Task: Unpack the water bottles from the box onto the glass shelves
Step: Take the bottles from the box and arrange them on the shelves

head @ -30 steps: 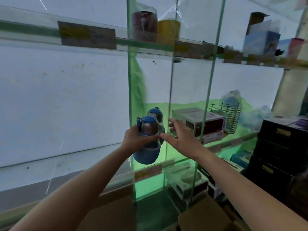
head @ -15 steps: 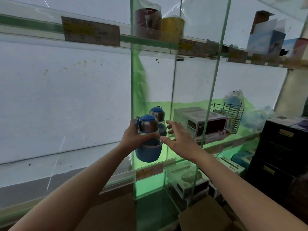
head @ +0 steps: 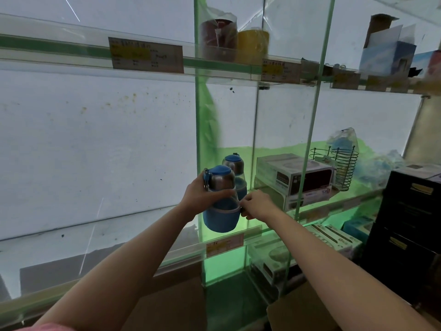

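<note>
My left hand grips a water bottle round its clear middle; the bottle has a blue cap, a steel top and a blue sleeve at the base. It stands at the front of the middle glass shelf. My right hand has its fingers curled against the bottle's right side at the sleeve's rim. A second, matching bottle stands just behind on the same shelf. A corner of the cardboard box shows at the bottom.
Vertical glass dividers split the shelving. Two boxed goods and a wire basket sit to the right on the same shelf. Jars stand on the upper shelf. Black cartons are stacked at the far right.
My right hand went from spread open beside the bottle to curled against its right side. The bottle in my left hand has come down slightly toward the shelf front.
</note>
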A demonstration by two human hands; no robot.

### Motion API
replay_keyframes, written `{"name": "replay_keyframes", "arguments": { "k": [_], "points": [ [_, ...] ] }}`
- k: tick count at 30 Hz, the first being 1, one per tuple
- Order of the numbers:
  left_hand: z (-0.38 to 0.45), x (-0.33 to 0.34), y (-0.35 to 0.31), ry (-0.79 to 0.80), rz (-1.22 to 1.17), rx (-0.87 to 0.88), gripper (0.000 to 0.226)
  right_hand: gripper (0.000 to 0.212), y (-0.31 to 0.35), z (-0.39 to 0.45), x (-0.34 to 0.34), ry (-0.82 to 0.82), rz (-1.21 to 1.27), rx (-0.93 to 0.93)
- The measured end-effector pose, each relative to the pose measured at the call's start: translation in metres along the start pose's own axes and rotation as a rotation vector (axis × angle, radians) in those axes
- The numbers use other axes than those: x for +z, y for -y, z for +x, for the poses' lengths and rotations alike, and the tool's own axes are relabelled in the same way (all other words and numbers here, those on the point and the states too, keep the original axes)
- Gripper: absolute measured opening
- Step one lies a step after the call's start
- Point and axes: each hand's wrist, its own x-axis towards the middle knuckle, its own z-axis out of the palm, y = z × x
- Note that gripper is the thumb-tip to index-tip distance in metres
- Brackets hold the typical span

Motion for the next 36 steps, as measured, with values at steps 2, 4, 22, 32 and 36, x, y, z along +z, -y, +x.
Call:
{"name": "replay_keyframes", "arguments": {
  "k": [2,4,22,32,36],
  "points": [
    [0.001,-0.003,0.0,0.009,-0.006,-0.001,0.053,0.019,0.001,0.006,0.002,-0.007,0.021,0.037],
    [0.003,-0.008,0.001,0.011,-0.008,0.001,0.06,0.019,0.005,0.014,0.006,-0.019,0.021,0.059],
    [0.055,-0.055,0.048,-0.073,-0.005,-0.09,0.047,0.014,0.06,0.071,0.068,-0.179,-0.276,-0.052],
    [0.05,-0.04,0.042,-0.163,0.211,-0.174,0.096,0.018,0.051,0.074,0.065,-0.148,-0.17,-0.051],
    [0.04,-0.045,0.024,-0.27,0.303,-0.143,0.092,0.021,0.044,0.068,0.05,-0.124,-0.171,-0.067]
  ]
}}
